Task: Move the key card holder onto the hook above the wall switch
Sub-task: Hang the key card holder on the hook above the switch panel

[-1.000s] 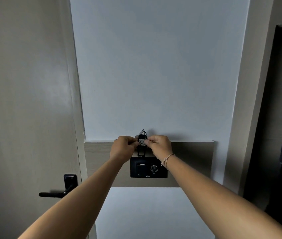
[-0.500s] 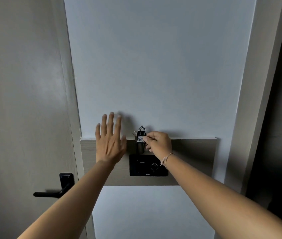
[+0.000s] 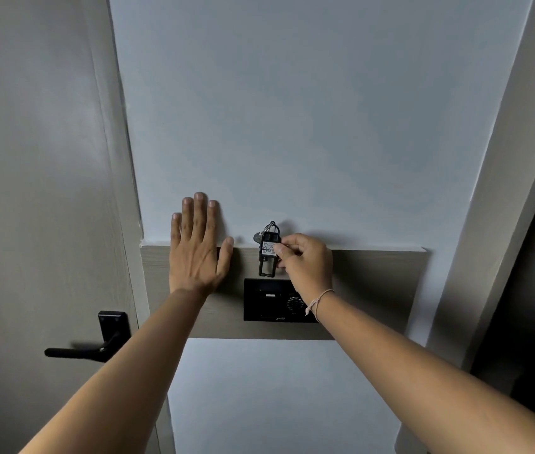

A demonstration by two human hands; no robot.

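Seen from head height: two bare arms reaching to a pale wall with a wooden panel [image 3: 374, 290] across it. Left hand [image 3: 195, 253] spread open and flat against the wall and the panel's top edge, holding nothing; right hand [image 3: 307, 260], thin cord bracelet [image 3: 320, 299] at the wrist, fingertips pinched on the white label of a black key card holder [image 3: 267, 253]. Holder hanging upright at the panel's top edge, directly above a black wall switch [image 3: 274, 301], hook itself too small to make out; black door handle [image 3: 95, 342] at lower left.
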